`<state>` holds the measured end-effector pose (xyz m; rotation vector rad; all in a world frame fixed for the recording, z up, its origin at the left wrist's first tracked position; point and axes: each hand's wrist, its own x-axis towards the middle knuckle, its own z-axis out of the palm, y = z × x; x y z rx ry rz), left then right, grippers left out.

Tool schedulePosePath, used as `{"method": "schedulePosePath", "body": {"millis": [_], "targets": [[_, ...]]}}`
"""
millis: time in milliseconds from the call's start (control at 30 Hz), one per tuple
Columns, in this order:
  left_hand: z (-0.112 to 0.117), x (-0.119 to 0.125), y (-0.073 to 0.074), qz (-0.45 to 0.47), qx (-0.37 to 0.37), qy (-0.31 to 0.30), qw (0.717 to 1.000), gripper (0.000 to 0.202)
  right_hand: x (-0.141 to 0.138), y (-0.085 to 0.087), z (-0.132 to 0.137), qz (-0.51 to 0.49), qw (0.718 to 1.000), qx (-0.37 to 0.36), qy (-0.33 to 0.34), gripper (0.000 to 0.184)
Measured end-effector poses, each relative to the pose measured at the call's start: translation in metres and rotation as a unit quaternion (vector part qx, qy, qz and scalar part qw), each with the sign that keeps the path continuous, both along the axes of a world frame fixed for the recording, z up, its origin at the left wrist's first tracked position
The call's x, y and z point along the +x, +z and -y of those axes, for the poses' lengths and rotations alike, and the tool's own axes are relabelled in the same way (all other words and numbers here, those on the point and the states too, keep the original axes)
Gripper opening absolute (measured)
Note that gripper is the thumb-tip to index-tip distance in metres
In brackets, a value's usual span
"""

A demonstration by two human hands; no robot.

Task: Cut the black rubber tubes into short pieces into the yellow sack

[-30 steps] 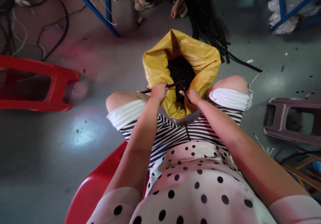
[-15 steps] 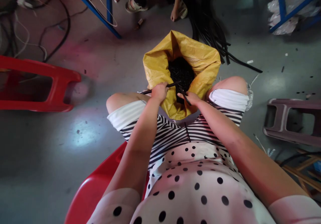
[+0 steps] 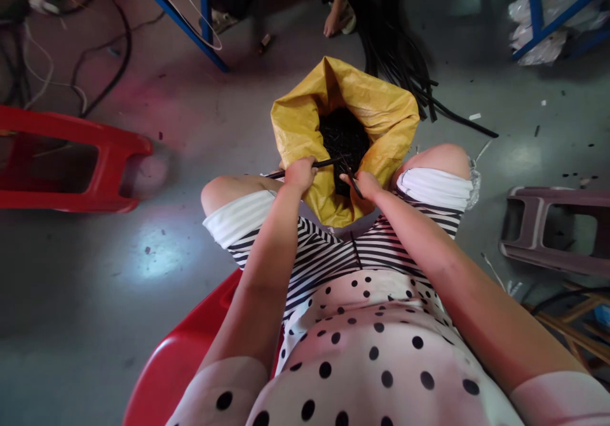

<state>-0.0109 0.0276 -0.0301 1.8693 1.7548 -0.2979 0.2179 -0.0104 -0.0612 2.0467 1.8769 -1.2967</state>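
Note:
An open yellow sack [image 3: 381,111] stands on the floor between my knees, filled with small black pieces [image 3: 343,135]. My left hand [image 3: 300,173] is closed around a thin black strip [image 3: 328,161] that sticks out to both sides over the sack's near rim. My right hand [image 3: 366,184] is closed on a dark tool [image 3: 353,183] whose tip meets the strip's end above the black pieces. Both hands hover at the sack's mouth, a hand's width apart.
A red plastic stool [image 3: 71,159] lies at the left, a brownish stool [image 3: 553,229] at the right. A bundle of long black strips [image 3: 400,51] lies beyond the sack, by another person's hand [image 3: 331,24]. Blue frame legs [image 3: 190,13] and cables are at top left.
My hands stay at the sack's mouth with only slight shifts. The other person's foot at the top has moved away to the left.

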Motion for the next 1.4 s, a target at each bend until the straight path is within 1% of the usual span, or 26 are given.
{"method": "schedulePosePath", "body": {"millis": [167,300,367,500,667,900,1133,1300,1400], "targets": [[-0.001,-0.002,0.003,-0.009,-0.006,0.006,1.000,0.045,0.002,0.001,-0.001,0.009,1.000,0.012,-0.020,0.074],[-0.002,-0.001,0.004,-0.016,0.012,0.036,0.999,0.049,0.004,-0.001,-0.001,-0.032,0.999,-0.030,-0.029,0.078],[-0.002,-0.001,0.005,-0.018,0.021,0.039,0.999,0.049,0.004,-0.002,0.000,-0.055,0.997,-0.049,-0.029,0.079],[-0.001,0.000,0.007,-0.015,0.018,0.025,0.999,0.045,0.004,-0.004,0.001,-0.079,0.995,-0.059,-0.025,0.080],[0.000,0.002,0.007,-0.020,0.012,0.028,0.999,0.043,0.003,-0.003,0.001,-0.069,0.996,-0.060,-0.006,0.081],[0.004,0.009,0.002,0.020,0.006,-0.039,0.999,0.041,0.003,0.000,0.001,-0.060,0.996,-0.057,-0.015,0.087],[0.004,0.009,-0.003,0.011,0.006,-0.049,0.999,0.045,0.002,-0.006,0.002,-0.028,0.999,-0.027,-0.002,0.078],[0.003,0.009,-0.006,-0.006,0.006,-0.046,0.999,0.045,0.002,-0.002,0.001,-0.020,1.000,-0.017,0.017,0.073],[0.002,0.006,-0.007,-0.007,0.010,-0.039,0.999,0.044,0.003,-0.001,0.001,-0.013,1.000,-0.011,0.017,0.070]]}}
